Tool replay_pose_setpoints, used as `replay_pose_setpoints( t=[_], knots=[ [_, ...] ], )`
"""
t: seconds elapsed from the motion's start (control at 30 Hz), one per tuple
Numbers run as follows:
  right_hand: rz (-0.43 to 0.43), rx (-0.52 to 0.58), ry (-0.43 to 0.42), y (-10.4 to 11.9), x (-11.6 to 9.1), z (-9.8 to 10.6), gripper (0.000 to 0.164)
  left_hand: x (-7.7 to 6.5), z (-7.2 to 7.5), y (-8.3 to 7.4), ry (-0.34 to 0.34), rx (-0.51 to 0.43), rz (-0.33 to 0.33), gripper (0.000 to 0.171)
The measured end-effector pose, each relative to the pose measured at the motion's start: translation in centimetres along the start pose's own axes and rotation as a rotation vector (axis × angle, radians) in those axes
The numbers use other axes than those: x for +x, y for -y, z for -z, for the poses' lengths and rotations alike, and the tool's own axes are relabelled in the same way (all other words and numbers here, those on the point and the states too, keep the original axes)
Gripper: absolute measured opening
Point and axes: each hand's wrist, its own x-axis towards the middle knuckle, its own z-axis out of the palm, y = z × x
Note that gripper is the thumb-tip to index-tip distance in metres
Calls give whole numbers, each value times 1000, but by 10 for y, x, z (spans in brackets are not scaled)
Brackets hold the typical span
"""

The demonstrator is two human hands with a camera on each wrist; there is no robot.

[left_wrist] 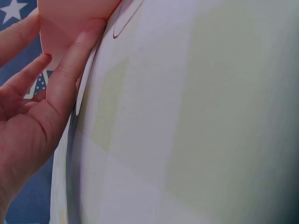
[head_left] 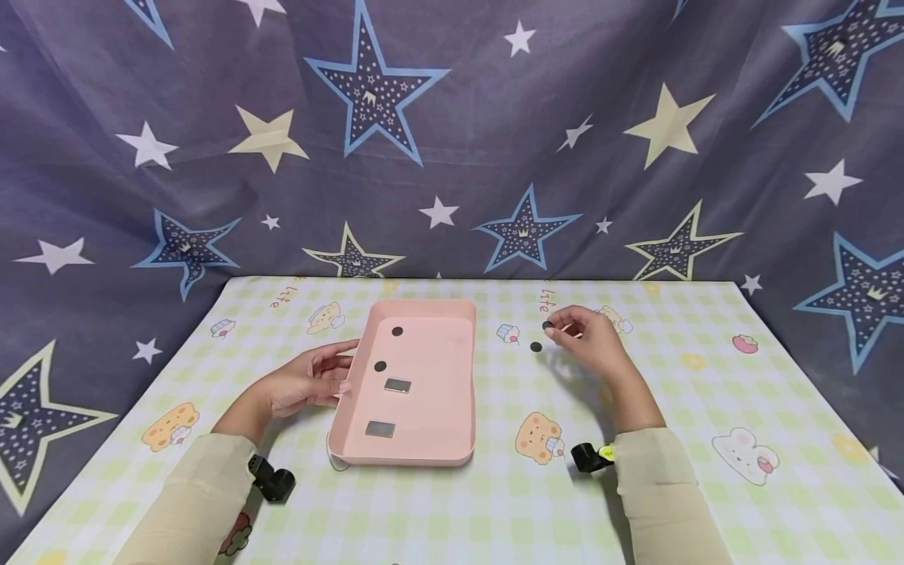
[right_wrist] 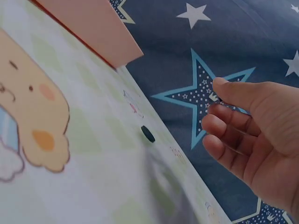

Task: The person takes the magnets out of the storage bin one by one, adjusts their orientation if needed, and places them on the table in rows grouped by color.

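A pink tray (head_left: pixel 438 392) lies on the table, with two black discs (head_left: pixel 398 331) and two small silver rectangular pieces (head_left: pixel 398 385) inside it. My left hand (head_left: pixel 307 380) is at the tray's left side. Its thumb and fingers are spread against the outside of the wall (left_wrist: pixel 70 28). Right of the tray, my right hand (head_left: pixel 589 337) pinches a small black disc (head_left: pixel 547 325) between thumb and fingertips, raised over the tabletop. That disc is hidden in the right wrist view. Another black disc (right_wrist: pixel 147 134) lies on the cloth just below the right fingertips.
A green-and-white checked tablecloth (head_left: pixel 537 518) with cartoon prints covers the table. Behind the far edge hangs a dark curtain (head_left: pixel 452 165) with stars. Black wrist devices (head_left: pixel 271 479) sit at both sleeves.
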Motion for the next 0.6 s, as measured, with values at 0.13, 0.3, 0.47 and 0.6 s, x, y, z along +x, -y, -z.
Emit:
replay_pose_setpoints(
  t=[0.13,0.3,0.47,0.6],
  knots=[
    [-5,-46,-18,-8,1,0,15,-1,0,1,-7,-1,4,85],
    [-5,-78,-34,-13,0,0,16,0,0,2,-18,-9,14,85],
    [-60,-120,-54,-18,-1,0,18,1,0,1,-13,-10,13,85],
    [-99,-120,-75,-24,-2,0,19,0,1,1,-4,-3,3,85]
  ],
)
